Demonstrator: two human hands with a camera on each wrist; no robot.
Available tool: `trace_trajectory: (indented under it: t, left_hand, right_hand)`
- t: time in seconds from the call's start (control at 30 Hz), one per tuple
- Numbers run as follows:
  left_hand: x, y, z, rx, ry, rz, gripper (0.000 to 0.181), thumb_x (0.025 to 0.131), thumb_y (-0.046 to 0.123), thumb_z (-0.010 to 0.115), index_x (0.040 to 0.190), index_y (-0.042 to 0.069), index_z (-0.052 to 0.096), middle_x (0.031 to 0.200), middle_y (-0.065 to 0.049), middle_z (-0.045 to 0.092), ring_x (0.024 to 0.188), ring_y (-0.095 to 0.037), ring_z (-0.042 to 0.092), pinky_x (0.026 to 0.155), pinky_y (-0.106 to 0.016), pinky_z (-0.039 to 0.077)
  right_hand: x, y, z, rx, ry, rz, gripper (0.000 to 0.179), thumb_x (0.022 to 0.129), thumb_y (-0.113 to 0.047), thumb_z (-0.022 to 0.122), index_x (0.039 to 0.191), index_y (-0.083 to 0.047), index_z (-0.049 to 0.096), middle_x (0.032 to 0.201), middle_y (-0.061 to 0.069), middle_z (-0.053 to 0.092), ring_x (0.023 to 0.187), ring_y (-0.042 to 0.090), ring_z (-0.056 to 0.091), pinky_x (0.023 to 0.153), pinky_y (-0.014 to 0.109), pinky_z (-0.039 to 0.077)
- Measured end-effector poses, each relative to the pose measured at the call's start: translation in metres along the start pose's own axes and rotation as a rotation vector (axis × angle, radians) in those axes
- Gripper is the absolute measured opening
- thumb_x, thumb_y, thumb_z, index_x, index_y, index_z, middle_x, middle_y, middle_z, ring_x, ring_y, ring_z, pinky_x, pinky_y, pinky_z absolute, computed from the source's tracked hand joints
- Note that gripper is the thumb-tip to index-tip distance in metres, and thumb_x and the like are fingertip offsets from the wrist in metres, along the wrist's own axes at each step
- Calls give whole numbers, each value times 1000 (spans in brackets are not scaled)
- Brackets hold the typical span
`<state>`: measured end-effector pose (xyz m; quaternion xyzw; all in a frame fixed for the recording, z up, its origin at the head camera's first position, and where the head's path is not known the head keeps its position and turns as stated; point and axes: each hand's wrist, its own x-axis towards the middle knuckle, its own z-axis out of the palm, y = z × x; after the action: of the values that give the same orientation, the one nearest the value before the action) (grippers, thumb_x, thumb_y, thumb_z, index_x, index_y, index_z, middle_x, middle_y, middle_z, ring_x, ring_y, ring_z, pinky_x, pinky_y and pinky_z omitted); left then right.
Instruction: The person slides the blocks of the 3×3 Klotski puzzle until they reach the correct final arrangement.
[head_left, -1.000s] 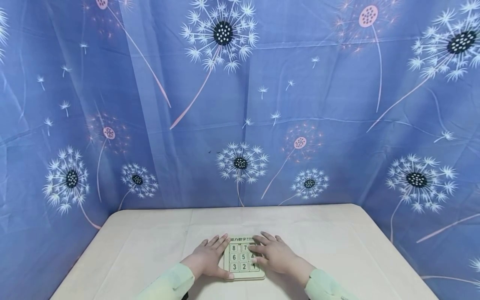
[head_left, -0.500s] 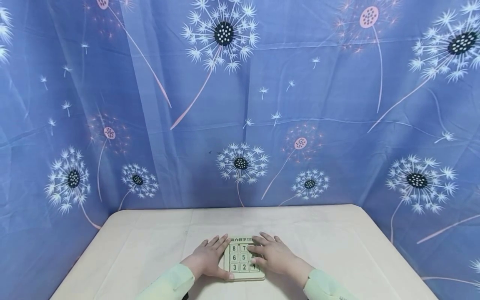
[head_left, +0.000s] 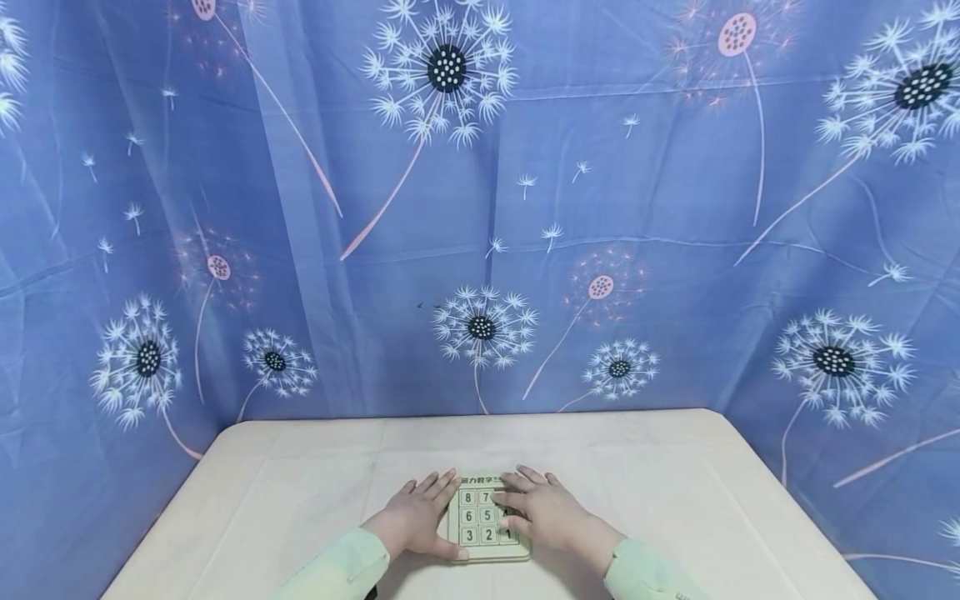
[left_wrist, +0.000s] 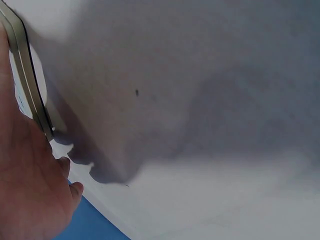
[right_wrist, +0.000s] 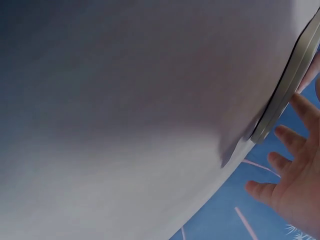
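A square number slide puzzle (head_left: 488,554), pale wood-coloured with numbered tiles and printed characters along its top, lies on the table in the head view. The tiles read 8 7, 6 5 and 3 2 from the top down, with a 1 at lower right. My left hand (head_left: 412,521) rests along its left side, thumb at the lower corner and straight fingers at the upper corner. Over the right column my right hand (head_left: 551,517) reaches with fingers spread, thumb and index over the tiles, partly hiding them. Both wrist views show the puzzle's edge (left_wrist: 30,75) beside the hand.
The pale table (head_left: 300,492) extends around the puzzle on all sides. A blue curtain (head_left: 375,333) printed with dandelions hangs behind the table and along both sides. Pale green sleeves (head_left: 333,567) cover both forearms.
My right hand shifts very slightly leftward, its fingers moving a little over the right-hand tiles. The left hand and the puzzle stay almost in place.
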<state>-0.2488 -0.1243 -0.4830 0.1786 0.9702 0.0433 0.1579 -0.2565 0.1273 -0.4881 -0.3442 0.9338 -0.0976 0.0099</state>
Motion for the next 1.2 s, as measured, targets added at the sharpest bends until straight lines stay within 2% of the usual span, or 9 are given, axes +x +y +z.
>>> trace_trajectory:
  t: [0.23,0.4,0.6,0.87,1.2]
  left_hand:
    - [1,0,0,0,-3,2,110,78,75,71,162,16,30,172,1,26,159,-27,29,130,-52,27]
    - [1,0,0,-15,-14,-5,111,78,75,71,162,17,29,172,1,26,159,-27,28,131,-51,26]
    - [0,0,0,-21,-5,-5,111,77,75,72,162,16,30,172,0,26,159,-28,28,131,-52,26]
    - [-1,-1,-2,-28,0,-6,111,78,74,72,162,15,29,172,0,25,160,-28,26,131,-52,25]
    - [-2,1,-1,14,10,12,110,79,74,71,162,14,31,172,0,27,159,-28,29,131,-51,27]
  right_hand:
    - [-1,-2,-3,7,-3,4,52,98,-52,59,140,-22,64,154,12,55,146,43,45,113,74,39]
    - [-4,1,-2,4,25,-3,54,98,-51,59,142,-21,61,153,13,55,146,43,46,112,74,40]
    - [-14,2,-7,-29,53,-28,54,100,-50,58,142,-18,61,151,14,57,142,45,48,108,74,43]
    - [-33,-4,-11,-54,5,-13,61,98,-59,54,145,-21,58,154,14,53,145,46,45,109,75,41]
    - [-44,-5,-6,-35,10,1,61,98,-61,53,146,-22,57,155,14,53,145,46,46,109,75,42]
